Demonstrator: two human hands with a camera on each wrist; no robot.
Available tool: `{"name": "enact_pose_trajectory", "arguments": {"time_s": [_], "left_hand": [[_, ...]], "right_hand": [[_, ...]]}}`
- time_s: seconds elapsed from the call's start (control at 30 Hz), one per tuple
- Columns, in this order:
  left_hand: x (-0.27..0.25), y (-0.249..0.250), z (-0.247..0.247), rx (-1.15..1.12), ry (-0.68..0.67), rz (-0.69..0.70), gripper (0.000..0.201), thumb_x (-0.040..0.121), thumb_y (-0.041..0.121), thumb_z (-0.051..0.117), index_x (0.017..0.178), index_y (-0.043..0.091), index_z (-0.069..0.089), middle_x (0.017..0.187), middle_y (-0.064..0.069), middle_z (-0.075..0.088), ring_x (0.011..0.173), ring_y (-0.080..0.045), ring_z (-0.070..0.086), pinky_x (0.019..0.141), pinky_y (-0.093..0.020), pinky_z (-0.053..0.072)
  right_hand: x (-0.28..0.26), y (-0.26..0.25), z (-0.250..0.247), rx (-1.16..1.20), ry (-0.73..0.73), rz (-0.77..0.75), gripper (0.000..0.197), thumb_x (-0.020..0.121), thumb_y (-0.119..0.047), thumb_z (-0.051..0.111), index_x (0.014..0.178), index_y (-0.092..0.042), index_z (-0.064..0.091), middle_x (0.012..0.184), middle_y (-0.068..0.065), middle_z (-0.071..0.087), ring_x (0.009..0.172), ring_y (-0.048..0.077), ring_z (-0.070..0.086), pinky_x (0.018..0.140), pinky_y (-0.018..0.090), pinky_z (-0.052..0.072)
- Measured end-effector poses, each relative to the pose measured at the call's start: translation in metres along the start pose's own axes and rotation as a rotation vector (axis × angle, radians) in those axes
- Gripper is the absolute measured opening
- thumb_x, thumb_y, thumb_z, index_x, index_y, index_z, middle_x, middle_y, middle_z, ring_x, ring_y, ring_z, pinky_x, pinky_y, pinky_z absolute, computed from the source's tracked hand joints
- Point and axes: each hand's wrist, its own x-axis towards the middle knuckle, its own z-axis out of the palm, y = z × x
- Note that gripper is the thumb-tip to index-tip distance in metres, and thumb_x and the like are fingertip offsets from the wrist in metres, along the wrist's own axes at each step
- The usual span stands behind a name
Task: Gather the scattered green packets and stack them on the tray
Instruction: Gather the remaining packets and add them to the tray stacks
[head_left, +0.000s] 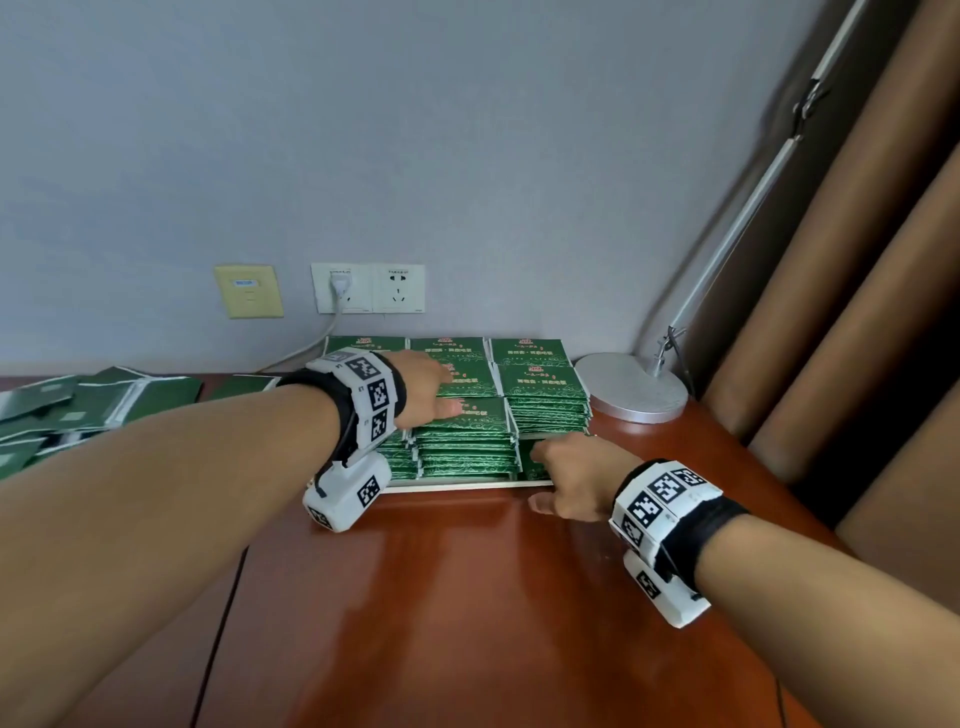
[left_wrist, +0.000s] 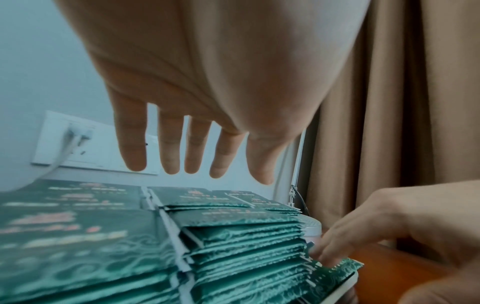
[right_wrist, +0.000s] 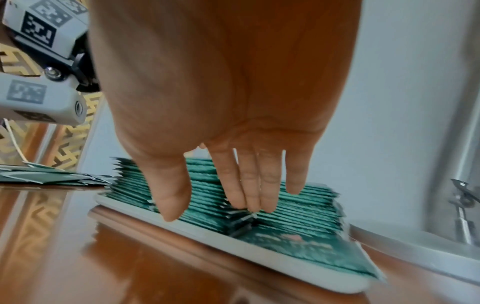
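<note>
A white tray near the wall holds several tall stacks of green packets. My left hand stretches over the middle stacks with its fingers straight and spread, holding nothing. I cannot tell whether it touches them. My right hand is at the tray's front right corner. Its straight fingertips press against packet edges above a low stack, and the thumb hangs free over the tray rim. More green packets lie scattered on the table at far left.
The tray stands on a glossy brown wooden table. A silver lamp base stands just right of it, its arm rising along the brown curtain. Wall sockets with a plugged white cable are behind the tray.
</note>
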Motion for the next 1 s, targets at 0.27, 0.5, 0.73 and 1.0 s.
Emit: {"name": "enact_pose_trajectory", "arguments": {"time_s": [0.27, 0.5, 0.73, 1.0], "left_hand": [[-0.089, -0.047, 0.022, -0.039, 0.079, -0.094, 0.061, 0.103, 0.054, 0.037, 0.148, 0.014, 0.043, 0.150, -0.011, 0.046, 0.135, -0.027, 0.045, 0.111, -0.041, 0.037], [-0.183, -0.131, 0.083, -0.073, -0.034, -0.357, 0.059, 0.093, 0.055, 0.057, 0.139, 0.019, 0.054, 0.136, -0.007, 0.059, 0.124, -0.029, 0.056, 0.103, -0.041, 0.047], [-0.280, -0.206, 0.134, -0.113, -0.160, -0.646, 0.060, 0.086, 0.053, 0.068, 0.132, 0.016, 0.060, 0.123, -0.006, 0.068, 0.114, -0.027, 0.064, 0.097, -0.038, 0.053], [-0.341, -0.234, 0.165, -0.166, -0.288, -0.700, 0.064, 0.084, 0.049, 0.075, 0.142, 0.034, 0.052, 0.136, 0.000, 0.060, 0.124, -0.022, 0.057, 0.098, -0.029, 0.045]], "right_hand": [[-0.014, -0.097, -0.032, -0.078, 0.081, -0.160, 0.043, 0.091, -0.051, 0.059, 0.096, -0.009, 0.068, 0.084, 0.008, 0.067, 0.079, 0.030, 0.065, 0.073, 0.038, 0.058], [0.011, -0.218, -0.042, -0.109, 0.087, -0.358, 0.045, 0.087, -0.054, 0.061, 0.102, -0.013, 0.071, 0.094, 0.009, 0.071, 0.087, 0.031, 0.067, 0.078, 0.043, 0.059], [0.042, -0.329, -0.051, -0.127, 0.088, -0.499, 0.052, 0.088, -0.054, 0.061, 0.120, -0.013, 0.064, 0.117, 0.016, 0.065, 0.103, 0.036, 0.065, 0.090, 0.045, 0.055], [0.055, -0.421, -0.044, -0.111, 0.045, -0.717, 0.047, 0.091, -0.044, 0.060, 0.118, -0.006, 0.061, 0.117, 0.011, 0.061, 0.110, 0.032, 0.060, 0.090, 0.042, 0.053]]}}
